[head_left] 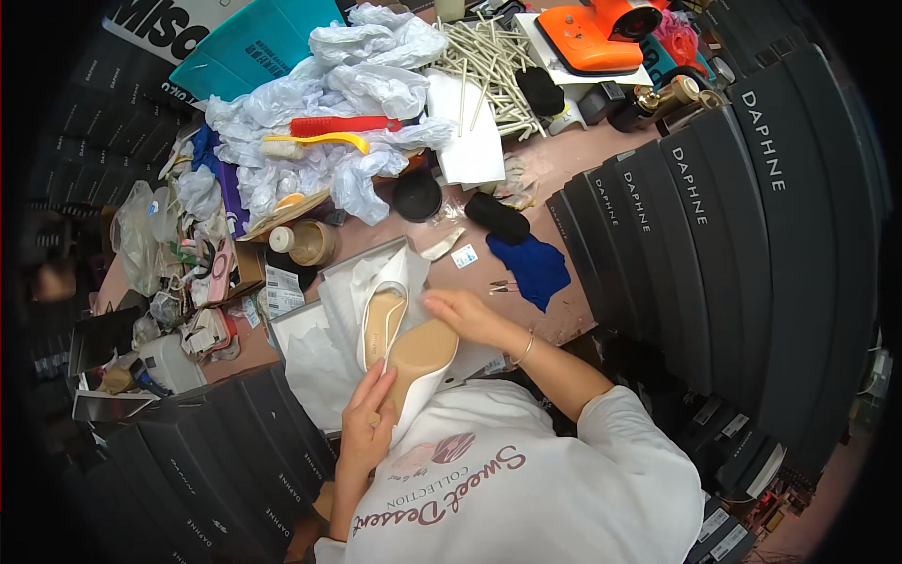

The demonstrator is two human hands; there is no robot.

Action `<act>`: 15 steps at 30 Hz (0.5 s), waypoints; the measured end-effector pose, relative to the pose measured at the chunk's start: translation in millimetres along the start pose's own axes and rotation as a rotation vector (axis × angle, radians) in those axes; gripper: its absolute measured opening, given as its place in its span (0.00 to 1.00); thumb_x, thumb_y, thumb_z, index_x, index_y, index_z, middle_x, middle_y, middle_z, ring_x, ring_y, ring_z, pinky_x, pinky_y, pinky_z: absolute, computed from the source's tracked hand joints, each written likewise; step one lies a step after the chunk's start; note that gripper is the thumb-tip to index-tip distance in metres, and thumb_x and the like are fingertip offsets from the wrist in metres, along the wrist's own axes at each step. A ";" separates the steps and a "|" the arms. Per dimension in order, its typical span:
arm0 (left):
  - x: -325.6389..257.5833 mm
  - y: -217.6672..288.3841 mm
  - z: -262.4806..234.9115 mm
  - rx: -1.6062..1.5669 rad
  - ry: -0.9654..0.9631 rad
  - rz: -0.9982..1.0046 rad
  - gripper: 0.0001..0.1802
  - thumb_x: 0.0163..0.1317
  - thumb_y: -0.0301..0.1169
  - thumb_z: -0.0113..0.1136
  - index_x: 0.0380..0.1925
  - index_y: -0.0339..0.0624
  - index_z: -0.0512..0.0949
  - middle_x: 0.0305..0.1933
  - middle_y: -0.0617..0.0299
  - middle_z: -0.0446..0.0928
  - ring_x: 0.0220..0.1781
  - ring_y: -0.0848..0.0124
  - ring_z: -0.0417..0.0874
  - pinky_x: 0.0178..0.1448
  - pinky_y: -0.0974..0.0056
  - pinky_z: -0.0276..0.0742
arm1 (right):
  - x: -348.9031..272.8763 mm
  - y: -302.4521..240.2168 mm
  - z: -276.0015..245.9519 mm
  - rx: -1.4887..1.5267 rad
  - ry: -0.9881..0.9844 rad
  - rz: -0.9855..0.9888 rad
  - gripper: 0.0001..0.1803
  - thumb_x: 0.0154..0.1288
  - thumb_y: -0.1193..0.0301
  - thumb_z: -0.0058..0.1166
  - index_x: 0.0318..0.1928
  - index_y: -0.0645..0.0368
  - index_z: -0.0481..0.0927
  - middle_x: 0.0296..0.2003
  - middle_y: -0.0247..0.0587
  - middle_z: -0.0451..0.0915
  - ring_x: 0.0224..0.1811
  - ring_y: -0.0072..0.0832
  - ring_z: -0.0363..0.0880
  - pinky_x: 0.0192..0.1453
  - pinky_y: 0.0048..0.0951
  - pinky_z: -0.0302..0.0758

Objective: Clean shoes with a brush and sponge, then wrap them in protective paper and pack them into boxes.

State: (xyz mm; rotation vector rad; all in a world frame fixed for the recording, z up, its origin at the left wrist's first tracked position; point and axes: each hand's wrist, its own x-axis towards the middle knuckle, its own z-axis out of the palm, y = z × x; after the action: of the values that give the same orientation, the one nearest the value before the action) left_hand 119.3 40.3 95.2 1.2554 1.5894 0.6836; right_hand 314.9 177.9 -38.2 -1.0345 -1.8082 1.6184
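Note:
A white shoe [445, 362] is tilted with its tan sole facing up. My right hand [460, 317] is closed on its toe end. Lower down, my left hand [365, 420] grips the same shoe along its side, fingers wrapped around near the middle. Right beside it, a second white shoe [383, 324] with a beige insole lies in an opened grey shoebox [326, 282] on white tissue paper [319, 362]. Part of the held shoe's heel end is hidden by my left hand.
Stacked black shoeboxes [676, 216] wall off the right, and more boxes [225, 461] stand at lower left. Ahead lie crumpled tissue [282, 174], a red brush [343, 125], a yellow-handled brush [329, 140], white sticks [484, 70], a blue cloth [533, 268] and a jar [313, 242].

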 end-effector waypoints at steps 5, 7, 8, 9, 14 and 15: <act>-6.1 -6.8 -6.2 0.022 -0.036 -0.056 0.23 0.57 0.18 0.48 0.55 0.35 0.74 0.62 0.41 0.69 0.64 0.56 0.70 0.66 0.63 0.62 | 15.6 29.0 -27.0 -0.178 0.259 0.039 0.13 0.65 0.67 0.49 0.43 0.64 0.78 0.36 0.48 0.80 0.40 0.44 0.78 0.44 0.37 0.73; -2.4 -1.5 -7.6 -0.027 -0.112 -0.056 0.23 0.57 0.18 0.48 0.55 0.35 0.74 0.62 0.43 0.70 0.64 0.56 0.71 0.66 0.62 0.63 | 33.9 31.3 -47.2 -0.624 0.186 -0.246 0.12 0.62 0.71 0.49 0.44 0.62 0.78 0.42 0.44 0.79 0.45 0.44 0.75 0.48 0.36 0.72; 1.5 1.3 -9.0 -0.049 -0.142 -0.054 0.23 0.58 0.18 0.49 0.55 0.36 0.74 0.61 0.44 0.70 0.64 0.56 0.71 0.66 0.62 0.63 | 41.9 41.7 -52.3 -0.808 0.005 -0.276 0.15 0.62 0.72 0.46 0.48 0.61 0.76 0.48 0.43 0.76 0.52 0.41 0.72 0.54 0.35 0.71; 8.4 3.3 -11.6 -0.014 -0.187 0.012 0.22 0.58 0.19 0.49 0.55 0.36 0.74 0.62 0.45 0.70 0.64 0.56 0.71 0.66 0.62 0.64 | 51.3 71.5 -45.4 -0.834 0.085 -0.278 0.16 0.62 0.72 0.44 0.50 0.60 0.74 0.50 0.43 0.75 0.52 0.41 0.71 0.56 0.35 0.69; 19.4 9.7 -27.0 0.042 -0.292 0.181 0.22 0.59 0.21 0.50 0.56 0.39 0.74 0.62 0.50 0.71 0.63 0.57 0.72 0.65 0.61 0.66 | 81.6 166.4 -39.7 -0.541 -0.053 -0.159 0.19 0.63 0.68 0.41 0.54 0.57 0.72 0.46 0.46 0.77 0.50 0.38 0.72 0.58 0.38 0.67; 14.6 7.5 -29.9 0.020 -0.301 0.175 0.22 0.59 0.21 0.50 0.56 0.39 0.74 0.62 0.50 0.71 0.63 0.57 0.72 0.66 0.61 0.66 | 82.7 144.7 -43.6 -0.525 -0.115 -0.165 0.19 0.63 0.68 0.42 0.54 0.56 0.72 0.44 0.47 0.78 0.48 0.38 0.74 0.56 0.39 0.67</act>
State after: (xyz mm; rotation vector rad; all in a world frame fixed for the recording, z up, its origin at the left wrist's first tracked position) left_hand 94.9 60.2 108.1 1.4503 1.2532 0.5566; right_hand 330.5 271.0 -182.3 -0.9805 -2.4017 1.1483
